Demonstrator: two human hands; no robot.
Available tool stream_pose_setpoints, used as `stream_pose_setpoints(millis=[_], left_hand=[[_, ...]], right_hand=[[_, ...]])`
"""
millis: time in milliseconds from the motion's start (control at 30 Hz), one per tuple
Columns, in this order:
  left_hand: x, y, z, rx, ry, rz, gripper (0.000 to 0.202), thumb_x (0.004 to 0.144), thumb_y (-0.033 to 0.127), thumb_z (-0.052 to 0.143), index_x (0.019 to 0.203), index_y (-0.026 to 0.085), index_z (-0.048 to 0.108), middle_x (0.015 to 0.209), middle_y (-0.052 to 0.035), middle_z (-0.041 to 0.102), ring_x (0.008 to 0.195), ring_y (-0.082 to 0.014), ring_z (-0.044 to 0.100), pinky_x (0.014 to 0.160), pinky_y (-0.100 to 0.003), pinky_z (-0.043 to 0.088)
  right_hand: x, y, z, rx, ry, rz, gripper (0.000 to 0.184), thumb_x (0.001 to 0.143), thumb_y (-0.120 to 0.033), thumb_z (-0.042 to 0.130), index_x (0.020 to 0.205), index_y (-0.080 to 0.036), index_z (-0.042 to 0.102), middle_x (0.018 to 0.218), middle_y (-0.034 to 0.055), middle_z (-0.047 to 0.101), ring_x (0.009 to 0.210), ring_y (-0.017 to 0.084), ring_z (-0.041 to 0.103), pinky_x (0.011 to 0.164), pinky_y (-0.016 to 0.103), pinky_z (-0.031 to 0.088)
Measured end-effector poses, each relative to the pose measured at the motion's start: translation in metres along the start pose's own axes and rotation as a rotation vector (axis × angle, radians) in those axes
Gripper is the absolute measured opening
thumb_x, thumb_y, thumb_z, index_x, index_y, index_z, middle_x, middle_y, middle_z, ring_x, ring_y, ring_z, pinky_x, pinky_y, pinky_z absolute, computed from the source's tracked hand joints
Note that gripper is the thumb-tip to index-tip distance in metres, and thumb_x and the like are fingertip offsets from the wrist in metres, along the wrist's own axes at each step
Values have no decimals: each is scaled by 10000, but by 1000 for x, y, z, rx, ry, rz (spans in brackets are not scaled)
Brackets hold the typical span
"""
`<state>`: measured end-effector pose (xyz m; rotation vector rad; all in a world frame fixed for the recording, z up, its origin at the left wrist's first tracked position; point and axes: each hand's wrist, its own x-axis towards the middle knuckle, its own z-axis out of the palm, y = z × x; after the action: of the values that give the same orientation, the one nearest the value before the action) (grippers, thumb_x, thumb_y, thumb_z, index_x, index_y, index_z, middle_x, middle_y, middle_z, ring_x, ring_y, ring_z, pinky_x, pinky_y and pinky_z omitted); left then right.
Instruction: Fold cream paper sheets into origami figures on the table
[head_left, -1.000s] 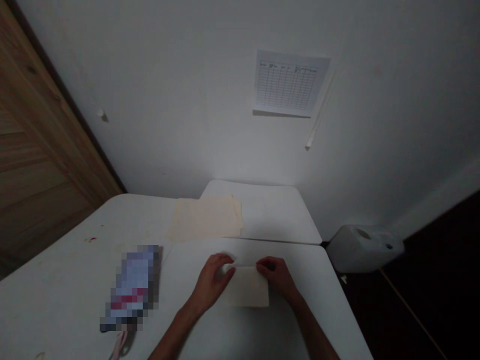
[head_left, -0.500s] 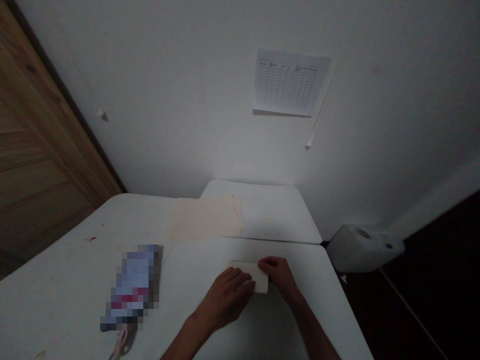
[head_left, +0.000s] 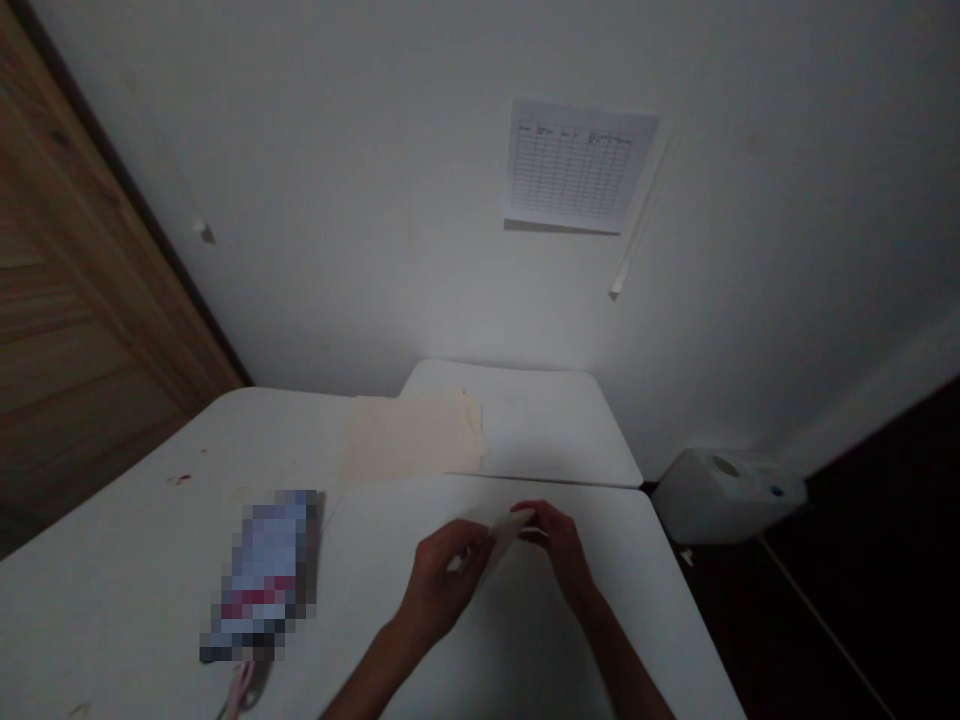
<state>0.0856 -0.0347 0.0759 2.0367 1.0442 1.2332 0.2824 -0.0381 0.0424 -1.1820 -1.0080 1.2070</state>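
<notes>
A small folded piece of cream paper (head_left: pixel 506 538) is tilted up off the white table, between my two hands. My left hand (head_left: pixel 445 575) pinches its left side with thumb and fingers. At its upper right end, my right hand (head_left: pixel 556 545) grips the edge between thumb and fingertips. Only a narrow part of the folded paper shows between the hands. Beyond them lie flat cream sheets (head_left: pixel 409 437), slightly fanned at the right edge.
The white table (head_left: pixel 525 640) meets other white tabletops along seams. On the left rests a blurred blue item (head_left: pixel 266 560) with a pink band. A whitish plastic canister (head_left: pixel 724 500) stands on the dark floor to the right. A printed chart (head_left: pixel 574 165) hangs on the wall.
The folded paper lay flat under my left hand and is now lifted and tilted nearly on edge. My left hand has turned from pressing on top to pinching its side.
</notes>
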Motion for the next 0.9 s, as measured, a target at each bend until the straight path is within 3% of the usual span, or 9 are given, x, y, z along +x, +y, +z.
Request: stream_pose_setpoints(millis=[100, 200, 300, 400, 567, 900], left_hand=[[5, 2, 1, -192, 78, -333, 256, 803, 432, 645, 766, 190, 720, 650, -25, 682, 574, -180, 612, 556, -271, 485], [4, 0, 5, -374, 62, -505, 320, 749, 490, 671, 792, 178, 722, 712, -40, 716, 652, -216, 667, 589, -283, 522], [-1, -4, 7, -392, 34, -534, 340, 731, 506, 684, 756, 169, 719, 709, -46, 717, 689, -224, 681, 622, -286, 539], [-6, -8, 8, -402, 80, -554, 349, 701, 496, 718, 804, 163, 720, 745, -57, 721, 700, -214, 682, 631, -283, 549], [-8, -11, 7, -459, 182, -635, 450, 624, 488, 776, 913, 152, 703, 737, -44, 688, 579, -165, 626, 436, -225, 485], [-10, -13, 5, -409, 174, -645, 417, 650, 479, 758, 908, 154, 705, 720, -31, 684, 564, -153, 613, 443, -223, 489]], right_hand=[[-7, -6, 7, 26, -65, -106, 546, 730, -655, 672, 1013, -188, 665, 992, 94, 694, 932, 261, 648, 827, 397, 534], [-13, -6, 16, 11, -64, -116, 537, 708, -599, 725, 1048, -195, 630, 1004, 91, 696, 944, 263, 647, 837, 383, 528], [-15, -1, 22, 9, -28, -73, 486, 720, -542, 743, 1018, -178, 620, 891, 68, 707, 799, 223, 659, 712, 330, 537], [-16, 6, 22, 43, -15, -50, 419, 726, -475, 764, 979, -171, 622, 817, 42, 701, 716, 187, 642, 639, 286, 515], [-19, 10, 20, 51, -45, -40, 353, 733, -433, 770, 928, -174, 629, 786, 21, 683, 695, 172, 625, 628, 272, 500], [-20, 11, 20, -5, -54, -23, 354, 731, -443, 765, 916, -173, 628, 767, 15, 661, 685, 168, 609, 623, 269, 493]])
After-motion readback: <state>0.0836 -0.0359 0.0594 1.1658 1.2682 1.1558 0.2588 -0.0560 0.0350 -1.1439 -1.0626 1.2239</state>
